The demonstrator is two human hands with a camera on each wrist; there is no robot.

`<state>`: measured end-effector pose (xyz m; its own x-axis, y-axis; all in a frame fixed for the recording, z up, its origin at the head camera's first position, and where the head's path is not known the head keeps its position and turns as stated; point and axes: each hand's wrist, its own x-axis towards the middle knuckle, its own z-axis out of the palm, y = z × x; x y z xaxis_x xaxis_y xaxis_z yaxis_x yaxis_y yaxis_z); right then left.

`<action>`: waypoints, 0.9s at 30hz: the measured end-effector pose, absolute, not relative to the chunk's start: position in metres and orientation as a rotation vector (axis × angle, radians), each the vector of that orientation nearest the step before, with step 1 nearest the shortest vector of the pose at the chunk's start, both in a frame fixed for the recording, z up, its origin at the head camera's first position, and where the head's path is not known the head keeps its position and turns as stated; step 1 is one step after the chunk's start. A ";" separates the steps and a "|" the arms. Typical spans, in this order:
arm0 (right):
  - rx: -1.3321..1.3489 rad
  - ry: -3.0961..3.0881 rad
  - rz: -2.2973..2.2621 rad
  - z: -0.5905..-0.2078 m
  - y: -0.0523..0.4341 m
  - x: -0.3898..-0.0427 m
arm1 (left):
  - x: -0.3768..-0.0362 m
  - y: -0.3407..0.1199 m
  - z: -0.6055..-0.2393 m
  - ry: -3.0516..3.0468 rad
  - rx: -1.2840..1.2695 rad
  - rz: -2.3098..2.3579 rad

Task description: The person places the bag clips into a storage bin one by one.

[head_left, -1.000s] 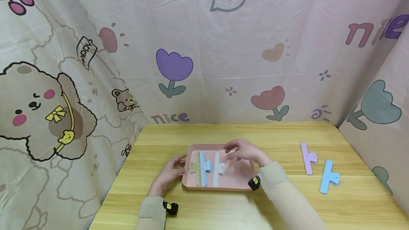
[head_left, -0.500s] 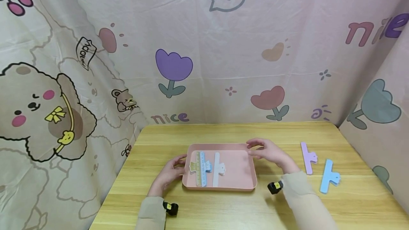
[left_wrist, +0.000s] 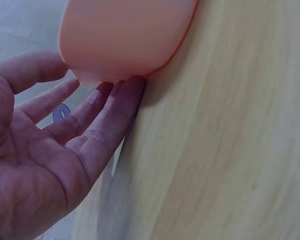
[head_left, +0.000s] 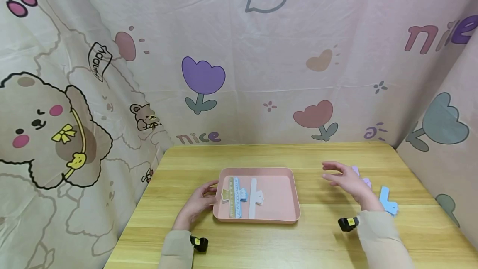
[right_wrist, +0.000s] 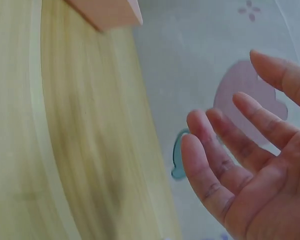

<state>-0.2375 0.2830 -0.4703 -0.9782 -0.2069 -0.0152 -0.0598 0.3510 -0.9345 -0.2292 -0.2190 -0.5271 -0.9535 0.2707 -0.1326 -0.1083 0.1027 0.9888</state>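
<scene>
Hanging above the yellow wood-grain tabletop (head_left: 261, 244), the right hand (head_left: 349, 182) has its fingers loosely apart and holds nothing. The left hand (head_left: 198, 202), its fingers nearly straight, touches the left end wall of a shallow pink rectangular tray (head_left: 280, 196) that lies flat, a little left of the tabletop's middle. That touch probably steadies best when light and even, low on the wall, so that the tray neither slides nor tips.

Just beyond the right hand, partly hidden by it and its wrist, are a purple long-strip clip with a side tab (head_left: 367, 182) and, to its right and nearer, a sky-blue clip of the same form (head_left: 391, 207). For a clean pick-up I would come down from above and pinch across the narrow strip, away from the tab, so that it does not twist.

Inside the tray's left half, a translucent yellowish ridged clip (head_left: 225, 196) and a pale-blue ridged clip (head_left: 237, 202) lie side by side; a plain white clip (head_left: 252, 198) lies apart to their right, roughly parallel. A printed cloth (head_left: 254, 61) hangs behind.
</scene>
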 end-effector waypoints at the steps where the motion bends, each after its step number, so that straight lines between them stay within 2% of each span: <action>1: -0.218 2.492 -1.698 -0.470 0.287 -0.236 | -0.229 -0.219 -0.527 2.103 0.158 1.926; 11: -0.060 2.622 -1.726 -0.466 0.318 -0.229 | -0.230 -0.220 -0.526 2.096 0.167 1.921; 27: 0.370 2.643 -1.617 -0.483 0.362 -0.221 | -0.232 -0.220 -0.528 2.100 0.154 1.929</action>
<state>-0.2211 0.3620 -0.4830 -0.9717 0.1900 -0.1404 0.2115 0.4349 -0.8753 -0.2318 -0.2197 -0.5281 -0.9538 0.2682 -0.1358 -0.1125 0.1004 0.9886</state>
